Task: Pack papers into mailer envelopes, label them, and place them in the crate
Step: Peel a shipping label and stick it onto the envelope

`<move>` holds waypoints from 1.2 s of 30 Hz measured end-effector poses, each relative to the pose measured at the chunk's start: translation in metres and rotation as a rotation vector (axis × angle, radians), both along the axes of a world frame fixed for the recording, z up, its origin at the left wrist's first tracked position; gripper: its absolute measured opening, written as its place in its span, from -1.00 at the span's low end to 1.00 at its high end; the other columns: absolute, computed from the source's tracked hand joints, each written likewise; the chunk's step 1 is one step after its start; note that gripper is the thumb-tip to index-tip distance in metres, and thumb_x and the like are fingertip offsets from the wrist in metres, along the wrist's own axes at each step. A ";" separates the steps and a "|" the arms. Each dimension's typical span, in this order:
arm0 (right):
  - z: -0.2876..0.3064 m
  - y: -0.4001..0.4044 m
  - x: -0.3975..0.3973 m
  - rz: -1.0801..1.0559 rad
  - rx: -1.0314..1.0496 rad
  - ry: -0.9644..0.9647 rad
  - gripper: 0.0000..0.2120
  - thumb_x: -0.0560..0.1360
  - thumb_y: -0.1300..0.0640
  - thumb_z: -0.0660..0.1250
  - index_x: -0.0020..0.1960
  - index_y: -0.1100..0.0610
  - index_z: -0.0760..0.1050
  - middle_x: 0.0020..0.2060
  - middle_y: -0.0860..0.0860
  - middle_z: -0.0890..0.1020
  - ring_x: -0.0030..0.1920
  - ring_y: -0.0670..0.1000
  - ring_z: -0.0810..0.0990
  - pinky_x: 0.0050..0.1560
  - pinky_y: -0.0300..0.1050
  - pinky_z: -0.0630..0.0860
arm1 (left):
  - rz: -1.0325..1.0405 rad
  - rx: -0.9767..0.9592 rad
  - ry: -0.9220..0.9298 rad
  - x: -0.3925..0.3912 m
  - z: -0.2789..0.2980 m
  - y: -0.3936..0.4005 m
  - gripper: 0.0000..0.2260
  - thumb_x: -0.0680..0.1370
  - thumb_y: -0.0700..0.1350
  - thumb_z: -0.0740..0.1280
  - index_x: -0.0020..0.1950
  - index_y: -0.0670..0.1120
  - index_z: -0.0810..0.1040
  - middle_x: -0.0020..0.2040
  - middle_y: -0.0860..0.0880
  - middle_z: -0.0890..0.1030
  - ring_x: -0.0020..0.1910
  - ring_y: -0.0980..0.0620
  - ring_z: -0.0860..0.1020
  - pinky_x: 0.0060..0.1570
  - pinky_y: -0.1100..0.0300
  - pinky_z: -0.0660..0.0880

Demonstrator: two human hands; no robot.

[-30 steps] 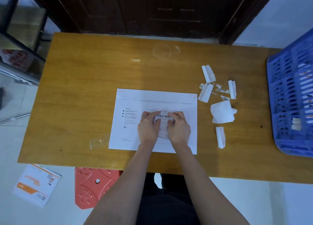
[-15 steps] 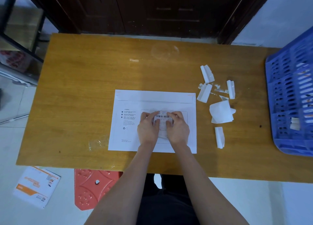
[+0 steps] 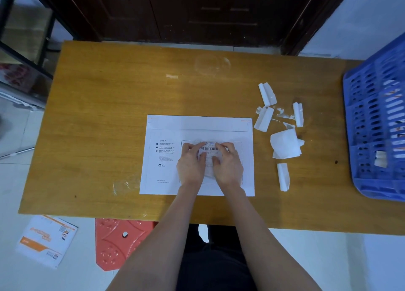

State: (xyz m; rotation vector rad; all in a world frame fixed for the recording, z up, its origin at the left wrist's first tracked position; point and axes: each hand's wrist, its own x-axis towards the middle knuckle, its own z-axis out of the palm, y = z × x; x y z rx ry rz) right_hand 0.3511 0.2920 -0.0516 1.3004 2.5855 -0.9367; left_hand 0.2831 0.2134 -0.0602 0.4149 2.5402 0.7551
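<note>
A white mailer envelope (image 3: 166,126) lies flat on the wooden table (image 3: 109,115), its flap side away from me. On its marked box sits a barcode label (image 3: 210,150). My left hand (image 3: 190,163) and my right hand (image 3: 228,164) lie side by side on the label, fingers pressing it down onto the envelope; most of the label is hidden beneath them. The blue crate (image 3: 377,124) stands at the table's right end, with envelopes inside it.
Several torn white backing strips and scraps (image 3: 285,144) litter the table between the envelope and the crate. A clear film scrap (image 3: 126,184) lies left of the envelope. On the floor are a red stool (image 3: 118,242) and a printed orange-and-white mailer (image 3: 46,240).
Both hands stay pressed on the label, with only small shifts of the fingers. The envelope has not moved.
</note>
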 end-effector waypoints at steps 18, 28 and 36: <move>-0.013 0.013 0.026 0.079 0.061 -0.096 -0.49 0.56 -0.01 0.24 0.45 -0.29 0.19 0.05 0.02 0.37 0.06 0.03 0.42 0.16 -0.04 0.27 | -0.390 -0.248 0.160 -0.016 -0.007 -0.033 -0.35 0.43 0.28 0.35 0.45 0.37 0.15 -0.02 0.04 0.23 -0.05 0.08 0.22 0.07 0.16 0.19; -0.009 0.014 0.039 0.119 -0.063 -0.108 -0.11 0.33 0.04 0.45 0.53 -0.14 0.06 0.16 0.00 0.30 0.22 0.00 0.33 0.29 -0.10 0.19 | -0.361 -0.237 0.131 -0.012 -0.006 -0.048 0.10 0.20 0.32 0.50 0.56 0.10 -0.04 0.24 -0.07 0.26 0.17 -0.04 0.25 0.20 0.13 0.19; 0.000 0.017 0.039 0.176 -0.136 -0.160 0.08 0.26 0.13 0.53 0.55 -0.09 -0.10 0.26 0.04 0.24 0.30 0.04 0.23 0.30 -0.12 0.16 | -0.323 -0.191 0.224 -0.004 -0.010 -0.068 0.10 0.19 0.32 0.51 0.57 0.05 0.01 0.46 -0.13 0.20 0.33 -0.14 0.22 0.32 -0.03 0.27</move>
